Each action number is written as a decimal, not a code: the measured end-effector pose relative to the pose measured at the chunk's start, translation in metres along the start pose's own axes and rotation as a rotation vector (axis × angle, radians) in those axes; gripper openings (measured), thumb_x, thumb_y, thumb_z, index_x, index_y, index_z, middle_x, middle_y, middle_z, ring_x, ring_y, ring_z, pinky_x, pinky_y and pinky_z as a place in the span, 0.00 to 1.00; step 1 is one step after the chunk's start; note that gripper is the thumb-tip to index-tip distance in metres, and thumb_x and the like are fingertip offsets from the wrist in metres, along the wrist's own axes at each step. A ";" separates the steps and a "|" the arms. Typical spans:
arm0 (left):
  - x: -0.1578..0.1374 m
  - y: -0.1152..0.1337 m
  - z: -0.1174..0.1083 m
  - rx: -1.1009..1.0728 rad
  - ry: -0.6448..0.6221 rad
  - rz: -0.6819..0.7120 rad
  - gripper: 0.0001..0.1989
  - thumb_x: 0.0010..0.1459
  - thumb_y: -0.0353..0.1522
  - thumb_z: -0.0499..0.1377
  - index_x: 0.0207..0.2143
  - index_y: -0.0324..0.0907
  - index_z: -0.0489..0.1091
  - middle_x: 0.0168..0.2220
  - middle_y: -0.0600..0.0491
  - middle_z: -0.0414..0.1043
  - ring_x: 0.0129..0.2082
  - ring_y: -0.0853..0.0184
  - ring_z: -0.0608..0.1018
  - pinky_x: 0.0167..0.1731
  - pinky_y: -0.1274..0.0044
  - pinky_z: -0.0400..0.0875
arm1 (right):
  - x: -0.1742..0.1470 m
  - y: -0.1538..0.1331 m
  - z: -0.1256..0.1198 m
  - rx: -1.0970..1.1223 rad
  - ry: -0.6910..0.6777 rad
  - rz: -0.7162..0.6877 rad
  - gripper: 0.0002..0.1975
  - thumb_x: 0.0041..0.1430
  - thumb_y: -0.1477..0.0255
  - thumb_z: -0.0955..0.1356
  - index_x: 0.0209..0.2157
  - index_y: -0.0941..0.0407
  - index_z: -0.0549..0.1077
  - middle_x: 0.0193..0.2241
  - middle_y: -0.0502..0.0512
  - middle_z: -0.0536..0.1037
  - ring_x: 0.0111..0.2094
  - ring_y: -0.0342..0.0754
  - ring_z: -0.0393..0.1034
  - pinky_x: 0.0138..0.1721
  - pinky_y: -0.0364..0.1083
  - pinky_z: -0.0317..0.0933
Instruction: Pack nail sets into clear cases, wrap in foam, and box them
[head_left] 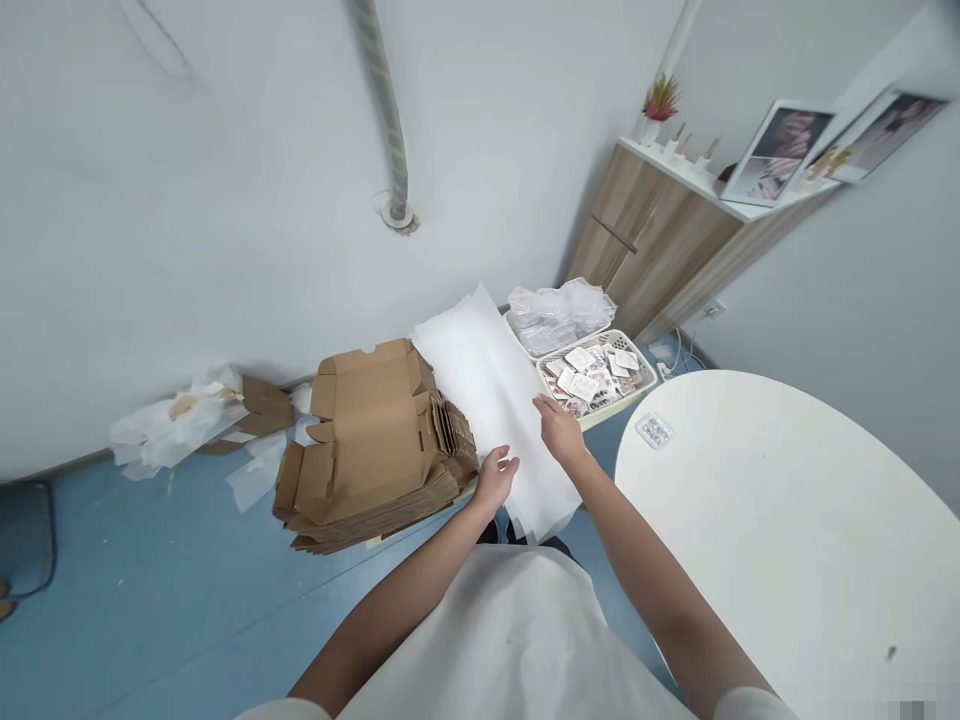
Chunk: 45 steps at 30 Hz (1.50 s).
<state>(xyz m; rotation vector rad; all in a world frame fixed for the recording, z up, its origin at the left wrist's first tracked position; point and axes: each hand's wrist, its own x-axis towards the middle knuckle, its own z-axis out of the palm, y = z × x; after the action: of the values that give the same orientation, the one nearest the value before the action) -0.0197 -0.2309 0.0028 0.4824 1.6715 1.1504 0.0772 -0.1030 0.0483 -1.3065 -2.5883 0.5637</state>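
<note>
White sheets (480,375) lie between stacked cardboard boxes (382,430) and a basket (634,394) of cards (583,386), print too small to read. The left hand (496,480) has its grip loosely parted; the right hand's grip (560,430) I cannot tell.

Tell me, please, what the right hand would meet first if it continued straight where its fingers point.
Probably the white sheets, which lie just ahead of the right hand; this one view does not settle whether it already touches them.

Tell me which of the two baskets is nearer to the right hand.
The basket with printed cards, just beyond the right hand; the other basket, with clear plastic packaging, sits farther back.
</note>
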 end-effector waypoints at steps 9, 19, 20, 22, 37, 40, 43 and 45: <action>-0.011 -0.012 0.016 0.146 -0.104 0.054 0.25 0.51 0.38 0.56 0.50 0.41 0.57 0.55 0.43 0.53 0.51 0.61 0.64 0.46 0.74 0.61 | -0.082 0.016 -0.033 0.241 0.311 0.204 0.19 0.54 0.77 0.55 0.47 0.55 0.66 0.46 0.56 0.68 0.45 0.48 0.65 0.44 0.48 0.60; -0.035 -0.015 0.099 0.301 -0.451 0.030 0.35 0.50 0.42 0.56 0.57 0.44 0.45 0.56 0.43 0.52 0.53 0.61 0.62 0.46 0.75 0.61 | -0.194 0.074 -0.056 0.601 0.659 0.748 0.20 0.53 0.67 0.58 0.48 0.57 0.63 0.44 0.59 0.69 0.26 0.42 0.68 0.28 0.45 0.63; -0.040 -0.014 0.111 0.297 -0.507 0.043 0.35 0.50 0.41 0.56 0.57 0.44 0.45 0.54 0.43 0.56 0.51 0.62 0.65 0.45 0.75 0.62 | -0.208 0.082 -0.057 0.622 0.697 0.800 0.21 0.52 0.66 0.58 0.48 0.57 0.63 0.45 0.59 0.69 0.26 0.42 0.68 0.29 0.44 0.63; -0.050 -0.014 0.137 0.330 -0.583 0.041 0.35 0.51 0.40 0.55 0.58 0.42 0.43 0.51 0.43 0.60 0.46 0.64 0.70 0.42 0.75 0.64 | -0.237 0.098 -0.059 0.656 0.772 0.897 0.22 0.52 0.66 0.59 0.49 0.57 0.62 0.46 0.60 0.68 0.27 0.42 0.69 0.29 0.45 0.63; -0.083 -0.065 0.274 0.844 -0.700 0.277 0.26 0.47 0.28 0.57 0.51 0.40 0.57 0.35 0.51 0.68 0.29 0.70 0.72 0.35 0.77 0.65 | -0.391 0.209 -0.007 0.458 0.590 1.222 0.31 0.50 0.69 0.60 0.56 0.61 0.50 0.55 0.62 0.55 0.55 0.53 0.51 0.53 0.51 0.50; -0.080 -0.066 0.282 0.926 -0.686 0.318 0.24 0.49 0.28 0.55 0.51 0.40 0.57 0.36 0.51 0.67 0.30 0.71 0.72 0.34 0.78 0.65 | -0.393 0.214 -0.009 0.317 0.428 1.219 0.32 0.50 0.71 0.61 0.57 0.58 0.49 0.58 0.60 0.49 0.57 0.56 0.45 0.53 0.53 0.48; -0.078 -0.065 0.288 0.993 -0.674 0.363 0.23 0.50 0.28 0.53 0.51 0.39 0.56 0.36 0.50 0.67 0.30 0.70 0.72 0.33 0.76 0.66 | -0.389 0.216 -0.015 0.161 0.352 1.253 0.31 0.51 0.71 0.61 0.57 0.56 0.49 0.60 0.60 0.42 0.58 0.60 0.40 0.51 0.57 0.47; -0.079 -0.063 0.290 1.037 -0.629 0.454 0.23 0.51 0.29 0.52 0.51 0.38 0.55 0.40 0.47 0.66 0.33 0.68 0.72 0.36 0.74 0.66 | -0.386 0.214 -0.016 0.073 0.329 1.196 0.30 0.52 0.71 0.60 0.57 0.55 0.48 0.61 0.60 0.39 0.59 0.59 0.38 0.51 0.57 0.45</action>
<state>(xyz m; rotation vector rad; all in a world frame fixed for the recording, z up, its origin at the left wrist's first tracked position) 0.2833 -0.1870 -0.0230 1.7364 1.4933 0.2367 0.4687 -0.2934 -0.0241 -2.5516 -1.2913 0.4944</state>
